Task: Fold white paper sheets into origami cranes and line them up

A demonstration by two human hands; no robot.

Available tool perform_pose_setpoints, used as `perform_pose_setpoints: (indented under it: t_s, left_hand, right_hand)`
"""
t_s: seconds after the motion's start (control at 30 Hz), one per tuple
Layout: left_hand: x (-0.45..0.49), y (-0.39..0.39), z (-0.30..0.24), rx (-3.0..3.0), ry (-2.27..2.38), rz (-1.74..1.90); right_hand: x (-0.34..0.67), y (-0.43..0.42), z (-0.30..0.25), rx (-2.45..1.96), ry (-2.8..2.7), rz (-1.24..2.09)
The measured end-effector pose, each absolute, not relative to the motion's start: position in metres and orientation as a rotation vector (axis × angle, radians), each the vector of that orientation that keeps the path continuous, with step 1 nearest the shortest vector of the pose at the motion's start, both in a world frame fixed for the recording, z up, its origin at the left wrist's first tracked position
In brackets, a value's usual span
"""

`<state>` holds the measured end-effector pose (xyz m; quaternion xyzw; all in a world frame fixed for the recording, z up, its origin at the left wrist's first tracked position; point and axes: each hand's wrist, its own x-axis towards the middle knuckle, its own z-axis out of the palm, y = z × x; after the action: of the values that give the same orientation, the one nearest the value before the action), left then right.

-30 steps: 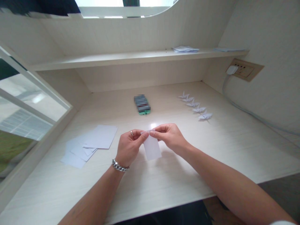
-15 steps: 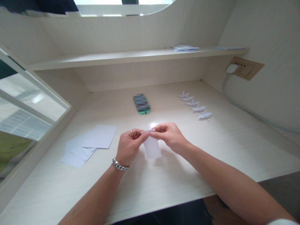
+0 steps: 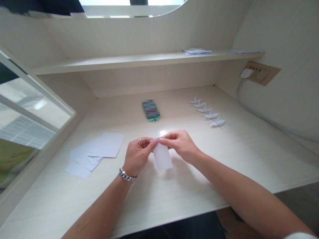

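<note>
Right of the sheets, the left hand and right hand pinch a paper's top edge with fingers closed on it, just above the counter. The paper has hardly shifted in the last second, so the same crease is being pressed. Cranes lie further right.

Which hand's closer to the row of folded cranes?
Right. The right hand pinches the folded paper, with the crane row beyond it to the right; the left hand pinches the same paper further left, nearer the loose sheets.
</note>
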<state>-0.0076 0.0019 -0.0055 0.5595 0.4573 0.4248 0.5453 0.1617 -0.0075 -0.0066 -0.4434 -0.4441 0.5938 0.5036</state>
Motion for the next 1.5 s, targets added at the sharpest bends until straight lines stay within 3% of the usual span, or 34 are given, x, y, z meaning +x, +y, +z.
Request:
perform_pose_setpoints:
  t_s: [1.5]
  left_hand:
    - [0.002,0.000,-0.013,1.038,1.080,1.075]
  right_hand:
    - [0.151,-0.009,-0.008,-1.117,-0.951,1.357]
